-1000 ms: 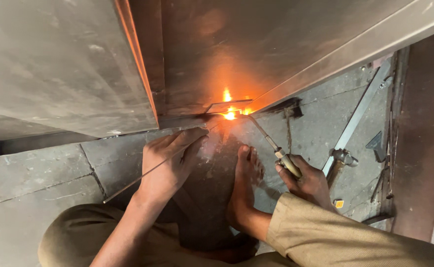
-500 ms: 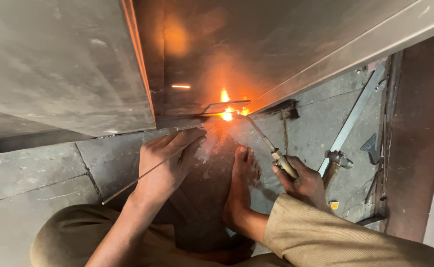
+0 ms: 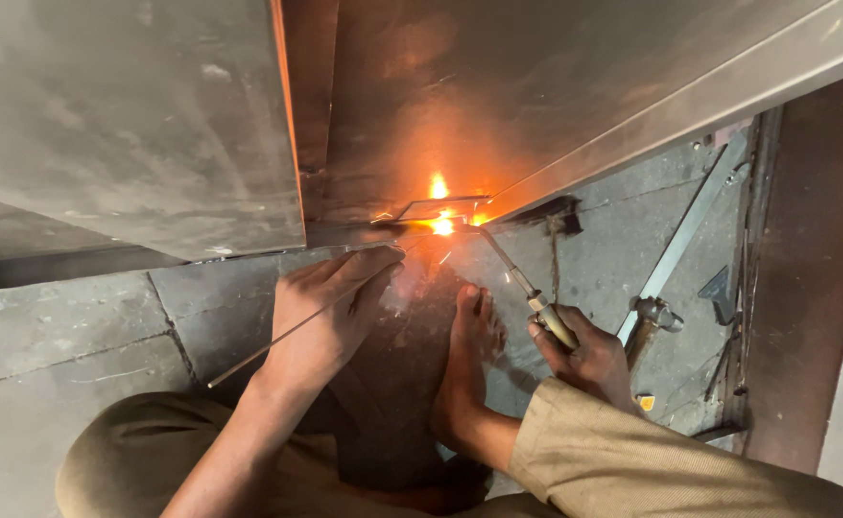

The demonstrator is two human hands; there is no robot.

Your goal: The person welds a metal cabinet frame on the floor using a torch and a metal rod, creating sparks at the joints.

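Flame (image 3: 440, 223) burns just ahead of both hands, where the left hand (image 3: 330, 312) pinches a thin, stiff, light filler rod (image 3: 287, 336) mid-length and the right hand (image 3: 584, 355) clamps the torch (image 3: 527, 293) by its cool handle, likely safest there.

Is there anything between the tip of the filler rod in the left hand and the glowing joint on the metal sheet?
Nothing visible: the thin rod in the left hand runs clear to the glowing joint, which the torch in the right hand meets from the other side.

L hand (image 3: 330, 312) feeds rod (image 3: 296, 326); R hand (image 3: 589, 355) grips torch (image 3: 527, 293).
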